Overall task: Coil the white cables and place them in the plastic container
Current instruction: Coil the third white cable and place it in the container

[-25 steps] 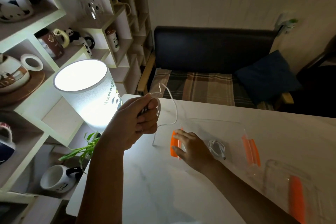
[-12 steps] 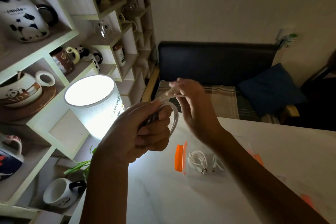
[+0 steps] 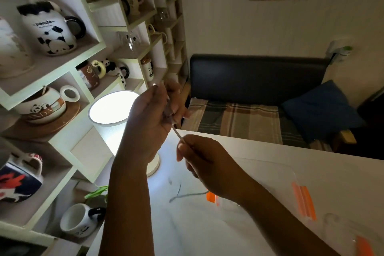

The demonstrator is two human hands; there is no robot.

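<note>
My left hand (image 3: 152,114) is raised above the table's far left corner, fingers closed on one end of a white cable (image 3: 177,133). A short taut stretch of that cable runs down to my right hand (image 3: 204,160), which pinches it a little lower. A loose dark-looking length of cable (image 3: 182,195) lies on the white table (image 3: 207,230) below my hands. The clear plastic container (image 3: 276,174) with orange clips (image 3: 303,201) sits on the table under my right wrist; its inside is mostly hidden by my arm.
A lit white lamp (image 3: 113,110) stands at the table's left edge, close to my left hand. Shelves of panda mugs (image 3: 52,29) fill the left. A dark sofa (image 3: 257,77) with a blue cushion lies beyond the table. Another clear lid with an orange clip (image 3: 364,245) rests at the right.
My right hand came down from above my left hand to below it, drawing the cable straight. My left hand lifted and turned. The view tilted upward.
</note>
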